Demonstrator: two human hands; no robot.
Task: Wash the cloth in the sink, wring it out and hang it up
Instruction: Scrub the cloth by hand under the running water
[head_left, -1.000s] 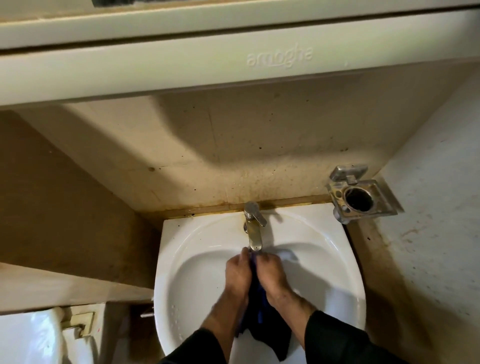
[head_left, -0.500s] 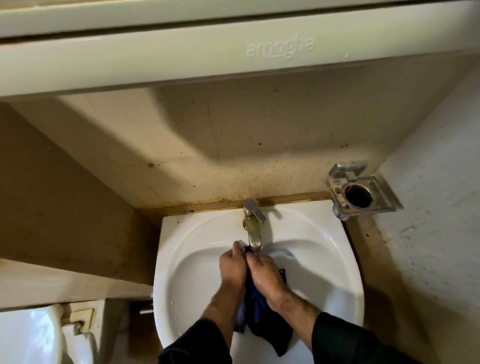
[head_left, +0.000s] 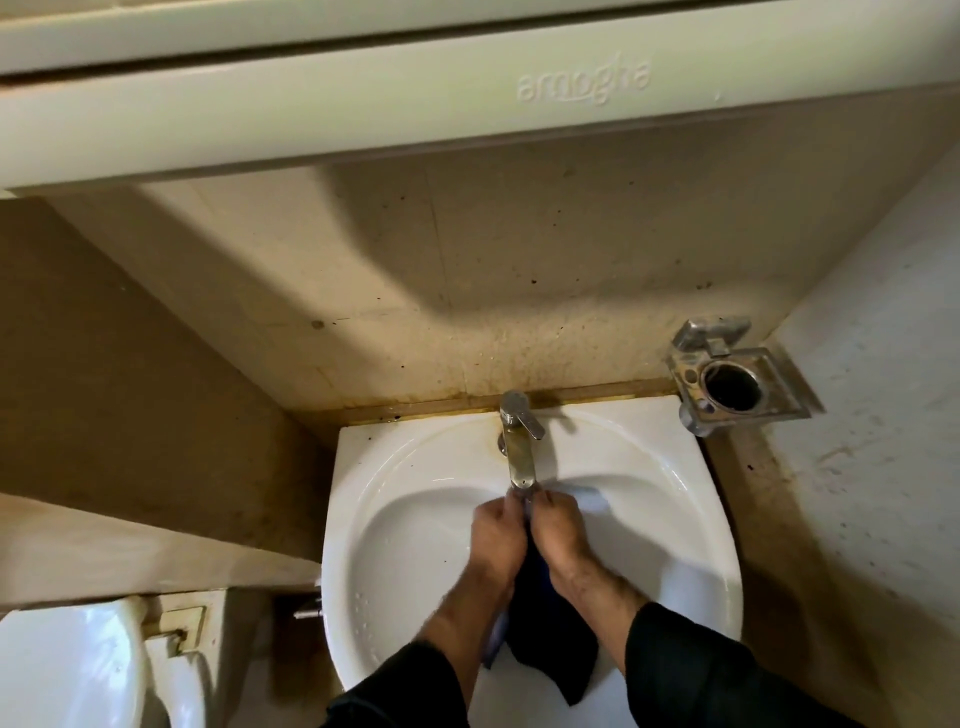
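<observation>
One toilet (head_left: 67, 670) is showing at the lower left corner. One white sink (head_left: 395, 519) is carrying one steel tap (head_left: 519, 457) at its back edge. Under the spout, two hands — left hand (head_left: 497, 535) and right hand (head_left: 561, 532) — are gripping one dark blue cloth (head_left: 550, 644), which is hanging toward the sink's front rim. One metal holder (head_left: 732, 382) is sitting past the sink's back right corner.

The hands, the left hand (head_left: 497, 535) and the right hand (head_left: 558, 530), have been brought level again, knuckles side by side under the tap (head_left: 519, 457); half a second ago the left was set ahead and the right angled across; the dark cloth (head_left: 553, 644) is pressed between them once more; its hanging tail has been shifted slightly.
</observation>
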